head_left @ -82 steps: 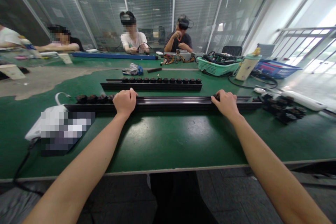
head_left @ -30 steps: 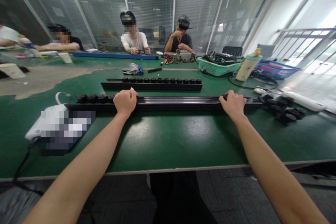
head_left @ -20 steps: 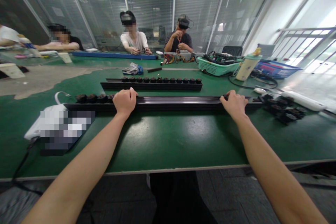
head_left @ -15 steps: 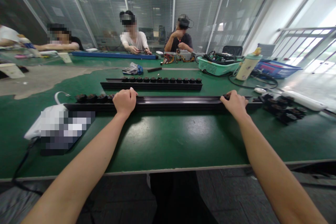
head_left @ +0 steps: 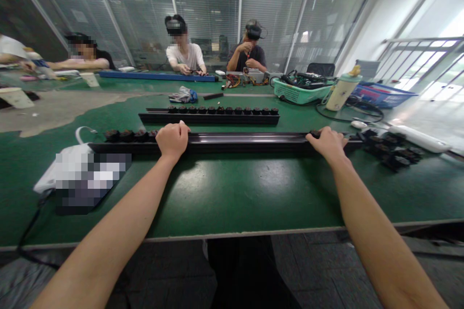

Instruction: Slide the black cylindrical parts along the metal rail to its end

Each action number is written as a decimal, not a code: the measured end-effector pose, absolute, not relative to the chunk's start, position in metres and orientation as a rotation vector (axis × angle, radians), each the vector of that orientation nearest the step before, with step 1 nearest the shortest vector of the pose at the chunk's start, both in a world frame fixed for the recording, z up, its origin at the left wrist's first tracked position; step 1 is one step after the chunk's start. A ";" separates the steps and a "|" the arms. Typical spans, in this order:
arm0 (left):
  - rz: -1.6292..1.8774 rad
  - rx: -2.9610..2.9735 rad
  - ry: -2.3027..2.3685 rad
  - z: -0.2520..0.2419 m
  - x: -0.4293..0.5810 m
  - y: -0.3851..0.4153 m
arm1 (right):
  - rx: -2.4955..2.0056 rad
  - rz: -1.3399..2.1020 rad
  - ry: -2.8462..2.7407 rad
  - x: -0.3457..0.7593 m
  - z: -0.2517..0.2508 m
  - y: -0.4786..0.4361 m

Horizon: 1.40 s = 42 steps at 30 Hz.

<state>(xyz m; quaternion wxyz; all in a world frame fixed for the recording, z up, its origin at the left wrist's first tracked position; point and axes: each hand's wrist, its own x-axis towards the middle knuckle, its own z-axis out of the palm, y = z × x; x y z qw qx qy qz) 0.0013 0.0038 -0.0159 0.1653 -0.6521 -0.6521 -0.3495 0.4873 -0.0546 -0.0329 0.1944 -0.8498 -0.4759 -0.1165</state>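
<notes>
A long black metal rail (head_left: 246, 140) with a shiny channel lies across the green table in front of me. My left hand (head_left: 173, 139) is closed over the rail left of its middle. Several black round-topped modules (head_left: 126, 135) sit in the channel to the left of that hand. Near the rail's right end, my right hand (head_left: 328, 144) grips a small black module (head_left: 315, 133), mostly hidden under the fingers. More loose black modules (head_left: 393, 149) are heaped beyond the rail's right end.
Behind lies a second black rail (head_left: 210, 119) with a row of modules. At left are a white box (head_left: 68, 169) and a blurred flat object (head_left: 96, 183). Farther back are a glove (head_left: 183, 94), a green basket (head_left: 302, 91) and a cream bottle (head_left: 342, 92). Several people sit across the table.
My right hand has shifted slightly to the right along the rail, with the black module under its fingers. My left hand stays in place.
</notes>
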 end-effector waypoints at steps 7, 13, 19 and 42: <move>-0.999 -1.859 -1.855 -0.017 0.000 0.005 | -2.411 -0.336 -1.361 0.481 -0.030 -0.058; -1.003 -1.869 -1.873 -0.017 0.001 0.005 | -2.448 -0.341 -1.329 0.476 -0.026 -0.061; -1.039 -1.891 -1.896 -0.017 0.001 0.004 | -2.461 -0.343 -1.300 0.476 -0.023 -0.064; -1.027 -1.872 -1.853 -0.016 0.002 0.004 | -2.522 -0.354 -1.210 0.476 -0.019 -0.068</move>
